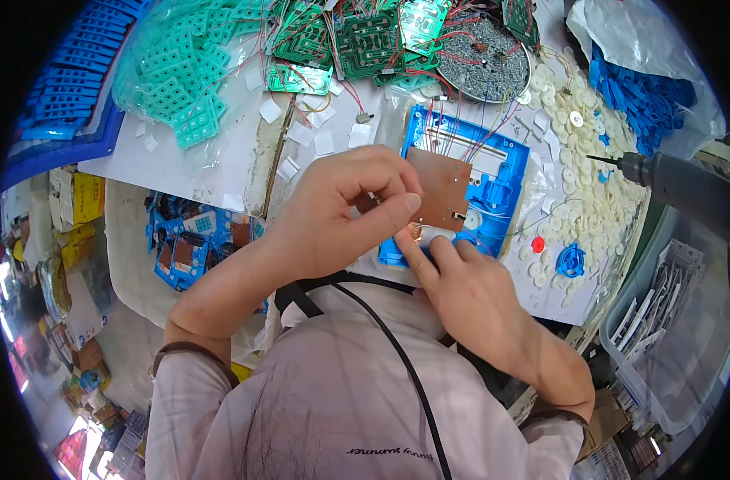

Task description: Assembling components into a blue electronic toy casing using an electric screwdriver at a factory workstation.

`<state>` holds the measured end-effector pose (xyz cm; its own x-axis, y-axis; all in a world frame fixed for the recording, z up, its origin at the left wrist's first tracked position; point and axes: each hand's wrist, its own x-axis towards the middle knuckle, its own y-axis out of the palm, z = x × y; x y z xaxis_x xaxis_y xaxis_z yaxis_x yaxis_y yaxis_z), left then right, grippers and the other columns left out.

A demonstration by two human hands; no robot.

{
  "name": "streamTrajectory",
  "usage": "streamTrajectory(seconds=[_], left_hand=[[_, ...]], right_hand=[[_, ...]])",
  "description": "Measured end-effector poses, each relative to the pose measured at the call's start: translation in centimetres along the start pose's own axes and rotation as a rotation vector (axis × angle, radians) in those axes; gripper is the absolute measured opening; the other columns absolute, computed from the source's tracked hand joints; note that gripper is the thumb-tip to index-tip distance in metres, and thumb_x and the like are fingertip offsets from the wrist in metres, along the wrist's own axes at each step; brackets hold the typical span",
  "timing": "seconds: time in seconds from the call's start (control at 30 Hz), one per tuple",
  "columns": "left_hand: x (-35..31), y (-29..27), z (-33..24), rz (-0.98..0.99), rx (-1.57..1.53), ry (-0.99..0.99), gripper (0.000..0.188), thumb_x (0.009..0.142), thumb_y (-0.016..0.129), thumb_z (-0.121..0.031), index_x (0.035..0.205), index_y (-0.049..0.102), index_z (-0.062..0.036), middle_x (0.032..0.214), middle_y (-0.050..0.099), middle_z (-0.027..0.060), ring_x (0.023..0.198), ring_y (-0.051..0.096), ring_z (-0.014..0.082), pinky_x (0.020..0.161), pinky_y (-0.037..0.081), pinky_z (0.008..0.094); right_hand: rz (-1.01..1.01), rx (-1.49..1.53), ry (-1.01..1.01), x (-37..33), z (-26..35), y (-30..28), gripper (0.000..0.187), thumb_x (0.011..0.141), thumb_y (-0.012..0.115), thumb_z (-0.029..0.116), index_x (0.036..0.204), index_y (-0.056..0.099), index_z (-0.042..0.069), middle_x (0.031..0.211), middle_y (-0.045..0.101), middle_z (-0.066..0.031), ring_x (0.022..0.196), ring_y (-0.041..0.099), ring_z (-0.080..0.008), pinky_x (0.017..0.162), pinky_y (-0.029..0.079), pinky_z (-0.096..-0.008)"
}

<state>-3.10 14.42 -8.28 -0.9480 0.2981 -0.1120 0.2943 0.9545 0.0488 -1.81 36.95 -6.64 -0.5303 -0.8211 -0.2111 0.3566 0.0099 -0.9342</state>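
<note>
A blue plastic housing (518,164) lies in front of me on the table, its inner side facing up. Over it sits a brown circuit board (443,190), with thin red and white wires running from its far side. My left hand (345,212) is closed in a pinch above the board's left edge; whatever its fingertips hold is hidden. Near the board's lower left corner, the outstretched index finger of my right hand (469,290) reaches a small copper-coloured part (415,232) in the housing. The right hand's other fingers are loosely bent over the housing's near edge.
Green circuit boards (369,44) and a round tray of small metal parts (493,72) stand at the back. Cream discs (569,192) cover the right side, below an electric screwdriver (677,180). Turquoise keypads (185,88) lie back left; blue assemblies (193,248) sit lower left.
</note>
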Motion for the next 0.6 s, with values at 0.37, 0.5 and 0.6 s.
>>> streamTrajectory(seconds=[0.37,0.5,0.6], left_hand=[[0.0,1.2,-0.1,0.082,-0.187,-0.173,0.018,0.101,0.056,-0.009,0.095,0.069,0.0020,0.088,0.067,0.0033,0.070,0.055,0.0041,0.059,0.044,0.0196],[-0.1,1.3,-0.4,0.127,-0.165,-0.141,0.018,0.101,0.058,-0.013,0.096,0.068,0.0013,0.091,0.066,0.0023,0.071,0.054,0.0039,0.061,0.044,0.0200],[0.0,1.5,0.2,0.162,-0.083,-0.108,0.026,0.102,0.056,-0.022,0.095,0.067,0.0007,0.091,0.065,0.0031,0.071,0.054,0.0057,0.062,0.044,0.0221]], right_hand=[[-0.082,0.390,0.069,-1.0,-1.7,-1.0,0.053,0.083,0.074,0.023,0.126,0.062,-0.003,0.093,0.059,-0.0117,0.085,0.064,-0.0293,0.069,0.053,-0.0382],[-0.182,0.295,0.111,-0.8,-0.7,0.4,0.054,0.079,0.076,0.022,0.126,0.063,-0.001,0.089,0.058,-0.0094,0.083,0.062,-0.0275,0.068,0.053,-0.0377],[-0.155,0.112,0.138,-0.8,0.7,0.8,0.054,0.076,0.079,0.021,0.123,0.063,0.001,0.096,0.061,-0.0103,0.085,0.061,-0.0275,0.068,0.053,-0.0378]])
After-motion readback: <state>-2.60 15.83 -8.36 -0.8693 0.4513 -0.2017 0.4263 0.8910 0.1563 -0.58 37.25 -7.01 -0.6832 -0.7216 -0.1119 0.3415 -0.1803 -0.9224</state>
